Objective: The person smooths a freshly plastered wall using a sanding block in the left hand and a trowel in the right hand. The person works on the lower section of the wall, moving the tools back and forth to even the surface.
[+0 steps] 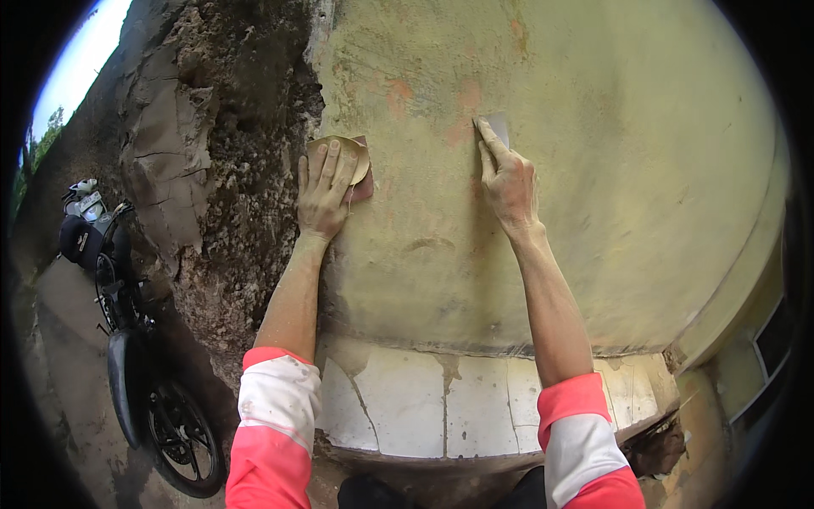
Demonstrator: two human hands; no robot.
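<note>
On the yellow-green wall (593, 170), my left hand (326, 191) lies over a folded sheet of sandpaper (362, 188), beige on one face and reddish brown on the other. Its fingers point up and press the sheet against the wall beside the broken plaster edge; the thumb is hidden. Farther right, my right hand (510, 187) is closed round a thin, flat grey scraper (498, 125), its index finger stretched along the blade. The scraper's edge meets the wall, and its grip is hidden in the palm. Worn reddish patches (466, 97) show between the hands.
Rough dark masonry (237, 187) with crumbling plaster borders the wall on the left. A black motorcycle (127, 373) stands at far left. Below runs a ledge of cracked white tiles (407, 403); a dark, broken hollow (657, 450) lies under its right end.
</note>
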